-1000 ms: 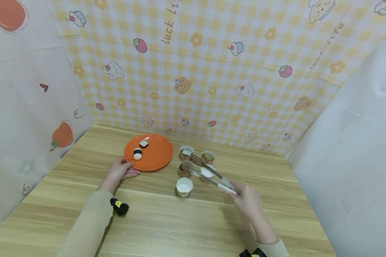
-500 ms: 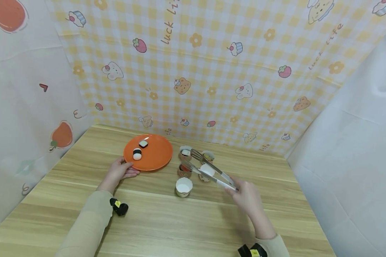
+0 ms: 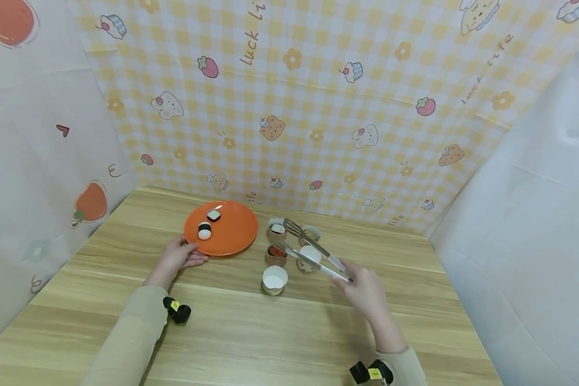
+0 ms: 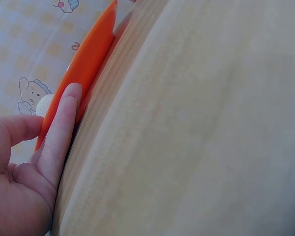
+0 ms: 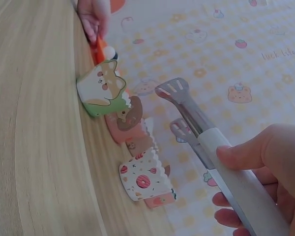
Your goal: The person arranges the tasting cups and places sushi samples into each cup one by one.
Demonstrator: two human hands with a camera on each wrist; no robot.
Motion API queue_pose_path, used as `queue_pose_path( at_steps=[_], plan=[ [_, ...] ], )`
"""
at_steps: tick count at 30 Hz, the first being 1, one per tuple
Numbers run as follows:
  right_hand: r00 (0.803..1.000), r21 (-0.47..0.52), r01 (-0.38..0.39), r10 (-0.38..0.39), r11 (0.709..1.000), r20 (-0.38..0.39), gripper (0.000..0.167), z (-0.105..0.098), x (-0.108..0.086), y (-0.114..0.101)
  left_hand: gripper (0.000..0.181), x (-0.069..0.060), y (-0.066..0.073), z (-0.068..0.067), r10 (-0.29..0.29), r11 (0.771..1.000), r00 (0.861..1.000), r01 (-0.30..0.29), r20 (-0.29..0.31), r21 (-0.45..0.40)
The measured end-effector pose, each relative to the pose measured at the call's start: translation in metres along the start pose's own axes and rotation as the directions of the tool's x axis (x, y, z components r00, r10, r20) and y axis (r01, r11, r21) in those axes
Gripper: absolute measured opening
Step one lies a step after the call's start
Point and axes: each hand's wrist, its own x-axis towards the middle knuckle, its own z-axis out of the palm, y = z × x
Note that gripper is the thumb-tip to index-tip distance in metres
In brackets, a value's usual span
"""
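My left hand pinches the near left rim of an orange plate, thumb on top and fingers underneath. On that plate lie a white sushi piece with a black band and a small black-edged roll piece. My right hand holds a pair of metal tongs by their white handles. The tongs' tips stand apart above the paper cups, with nothing seen between them. Under them, a brown cup contains a red-orange piece. Another cup behind it holds a white-topped piece.
A cup with something yellowish is at the back right of the group. A white donut-print cup and a green dog-print cup stand nearer. A patterned cloth rises behind the wooden table.
The tongs have moved up and slightly left, off the brown cup, so its red-orange piece shows. My left hand and the plate have stayed put.
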Motion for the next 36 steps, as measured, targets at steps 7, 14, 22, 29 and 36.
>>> queue_pose_path(
  at_steps=[7,14,22,29,36],
  plan=[
    [1.0,-0.009,0.005,-0.005,1.0,-0.022,0.047,0.004,0.004,-0.001,0.053,-0.001,0.0,0.0,0.006,1.0,1.0,-0.006,0.011,0.002],
    [1.0,0.012,-0.009,0.009,1.0,-0.01,0.051,0.007,0.006,-0.007,0.052,-0.002,0.001,0.0,-0.001,1.0,1.0,0.001,0.009,-0.008],
    [1.0,0.047,-0.01,0.01,0.999,-0.007,0.051,0.006,0.013,-0.014,0.053,-0.002,0.001,0.0,-0.004,1.0,1.0,0.004,0.009,-0.009],
    [1.0,0.04,0.013,-0.011,0.999,-0.026,0.049,0.007,0.019,-0.018,0.054,0.001,-0.002,-0.001,-0.009,1.0,1.0,0.009,-0.001,-0.01],
    [0.999,0.033,0.027,-0.026,0.999,-0.026,0.049,0.008,0.025,-0.023,0.051,0.003,-0.004,-0.002,0.008,1.0,1.0,-0.008,0.011,-0.009]
  ],
)
